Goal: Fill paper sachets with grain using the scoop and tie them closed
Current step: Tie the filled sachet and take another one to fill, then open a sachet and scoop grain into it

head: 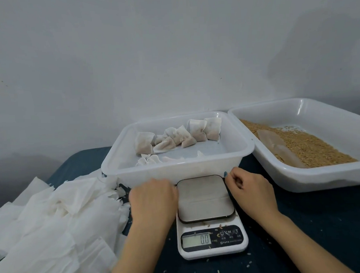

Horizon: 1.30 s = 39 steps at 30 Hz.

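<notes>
Head view of a sachet-filling station on a dark blue tabletop [305,234]. A white digital kitchen scale [212,251] with a square steel platform [205,197] stands near centre. The platform is bare and the display [196,240] reads 0.0.

The left hand [153,200] lies palm down against the platform's left edge. Its fingertips are hidden, so it cannot be told whether the grip is spread or closed on the edge. The right hand [253,193] sits at the platform's far right corner, its grip loosely curled with nothing seen in it.

Task materials:
- Loose brown grain [313,148] lies in the white plastic tray [302,184] at right, with the translucent plastic scoop [279,147] resting on it, untouched.
- Crumpled white empty paper sachets [54,216] are heaped at near left, just beside the left hand.
- Tied filled sachets [175,136] lie in the white plastic tub [176,166] directly beyond the scale.
- Stray kernels [220,225] dot the scale and tabletop.

Judged step: settling the scale before the next sachet is taken. To do it well, the scale should sit flat and clear of the tub wall, so that nothing leans on the platform, and the zero reading should be confirmed. One sachet should then be drawn from the heap, its mouth opened fully, and the scoop tipped slowly over it to limit spill.
</notes>
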Each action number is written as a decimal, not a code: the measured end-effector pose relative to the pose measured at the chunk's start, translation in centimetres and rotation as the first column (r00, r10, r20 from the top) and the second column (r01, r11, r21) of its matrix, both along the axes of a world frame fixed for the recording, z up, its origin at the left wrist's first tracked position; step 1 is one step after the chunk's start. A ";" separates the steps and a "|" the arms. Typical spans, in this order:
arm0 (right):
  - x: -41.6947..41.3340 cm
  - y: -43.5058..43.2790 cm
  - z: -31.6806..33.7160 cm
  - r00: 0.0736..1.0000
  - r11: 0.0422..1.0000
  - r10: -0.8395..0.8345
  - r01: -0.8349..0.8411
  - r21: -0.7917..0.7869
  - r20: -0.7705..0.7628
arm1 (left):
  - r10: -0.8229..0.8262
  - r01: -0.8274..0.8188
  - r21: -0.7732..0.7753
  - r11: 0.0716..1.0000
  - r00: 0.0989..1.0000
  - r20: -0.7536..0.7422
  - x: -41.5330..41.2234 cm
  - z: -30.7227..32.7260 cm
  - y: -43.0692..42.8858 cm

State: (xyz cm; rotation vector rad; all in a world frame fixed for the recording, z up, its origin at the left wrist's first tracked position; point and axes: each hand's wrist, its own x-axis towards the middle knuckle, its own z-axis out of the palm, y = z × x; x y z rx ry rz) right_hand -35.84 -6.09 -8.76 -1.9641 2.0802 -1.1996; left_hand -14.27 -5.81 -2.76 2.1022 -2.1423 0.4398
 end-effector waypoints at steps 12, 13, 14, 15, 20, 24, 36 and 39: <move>0.0 0.0 -0.3 0.999 1.000 0.004 -0.004 -0.019 -0.038 | 0.217 -0.233 0.078 0.969 0.961 0.169 6.7 -4.1 -1.7; 0.0 0.0 -0.3 0.999 1.000 0.003 -0.004 -0.020 -0.037 | 0.230 -0.242 0.070 0.968 0.963 0.142 7.0 -3.9 -1.8; 0.0 0.0 -0.4 0.999 1.000 0.003 -0.004 -0.020 -0.037 | 0.244 -0.253 0.069 0.965 0.963 0.118 7.2 -3.8 -1.9; 0.0 0.0 -0.3 0.999 1.000 0.005 -0.005 -0.021 -0.038 | 0.252 -0.259 0.070 0.963 0.963 0.095 7.5 -3.7 -1.9; 0.2 0.0 -0.3 0.999 1.000 -0.003 0.001 -0.029 -0.047 | 0.218 -0.218 0.024 0.976 0.976 -0.012 8.1 -3.6 -1.9; 0.2 -0.1 -0.3 0.999 1.000 0.004 -0.005 -0.030 -0.048 | 0.164 -0.173 -0.063 0.983 0.979 -0.122 8.1 -3.6 -1.7; 0.3 0.1 -0.1 0.999 1.000 0.006 -0.007 -0.014 -0.035 | 0.139 -0.209 -0.173 0.963 0.928 -0.346 7.9 -3.8 -1.8; 0.3 0.1 0.0 0.999 1.000 0.008 -0.009 -0.027 -0.041 | 0.069 -0.168 -0.189 0.968 0.894 -0.443 7.8 -3.6 -1.8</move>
